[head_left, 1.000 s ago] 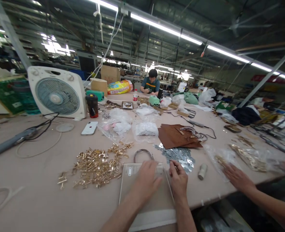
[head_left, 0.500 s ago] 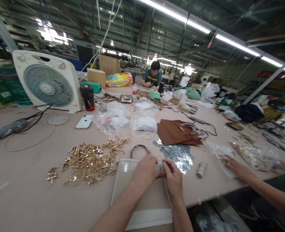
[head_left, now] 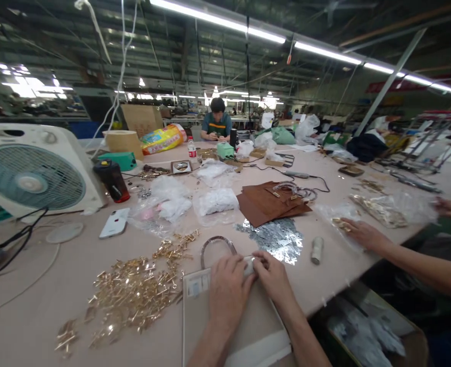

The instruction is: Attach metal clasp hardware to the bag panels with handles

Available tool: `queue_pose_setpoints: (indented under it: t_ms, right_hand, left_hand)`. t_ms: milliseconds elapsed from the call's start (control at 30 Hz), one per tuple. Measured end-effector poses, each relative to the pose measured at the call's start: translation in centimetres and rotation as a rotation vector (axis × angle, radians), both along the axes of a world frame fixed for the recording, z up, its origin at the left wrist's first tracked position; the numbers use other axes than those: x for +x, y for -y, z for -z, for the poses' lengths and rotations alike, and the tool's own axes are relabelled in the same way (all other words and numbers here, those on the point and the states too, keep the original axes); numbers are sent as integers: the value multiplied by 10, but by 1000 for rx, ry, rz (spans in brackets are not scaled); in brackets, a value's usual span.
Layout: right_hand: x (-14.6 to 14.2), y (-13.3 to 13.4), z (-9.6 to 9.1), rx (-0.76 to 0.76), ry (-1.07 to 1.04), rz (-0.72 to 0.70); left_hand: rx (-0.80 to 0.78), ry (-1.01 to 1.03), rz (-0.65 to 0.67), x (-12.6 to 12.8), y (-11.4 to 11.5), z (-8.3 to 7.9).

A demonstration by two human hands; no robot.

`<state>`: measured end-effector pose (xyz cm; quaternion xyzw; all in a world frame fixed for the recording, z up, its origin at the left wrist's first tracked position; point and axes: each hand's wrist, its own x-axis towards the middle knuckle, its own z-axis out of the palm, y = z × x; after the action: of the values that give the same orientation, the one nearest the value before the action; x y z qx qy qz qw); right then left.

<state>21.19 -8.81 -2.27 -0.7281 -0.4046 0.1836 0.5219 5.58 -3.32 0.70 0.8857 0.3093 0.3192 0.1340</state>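
One beige panel (head_left: 258, 318) at six o'clock, worked at its one-o'clock corner.
Left hand (head_left: 228, 285) now grips the top edge; right hand (head_left: 273, 278) has closed in, any grasp hidden, so work centres there.

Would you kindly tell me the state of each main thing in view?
Beige panel: lying flat
Left hand: on the panel
Right hand: curled at the panel's edge, contents unclear
Handle: arched
Gold fittings: loose, heaped
Silver plates: loose, spread out
Brown sheets: stacked
Phone: back up
Fan: upright, spinning unclear
Ceiling lights: lit
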Motion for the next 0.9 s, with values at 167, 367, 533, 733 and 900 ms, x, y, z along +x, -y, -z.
queue_pose_setpoints:
  t_ms: [167, 367, 533, 733, 900]
  right_hand:
    - [-4, 3, -3, 33, 92, 45]
    - [-12, 7, -5, 61, 171, 90]
    - [-9, 7, 1, 71, 124, 110]
    - [-7, 9, 4, 88, 46, 102]
    - [-5, 10, 1, 108, -22, 57]
  left_hand:
    - [-27, 5, 71, -1, -1, -1]
    - [-66, 3, 72, -2, -1, -2]
    - [-88, 15, 54, 1, -1, -6]
    - [-73, 38, 66, 1, 2, -7]
    - [-59, 24, 70, -1, 2, -4]
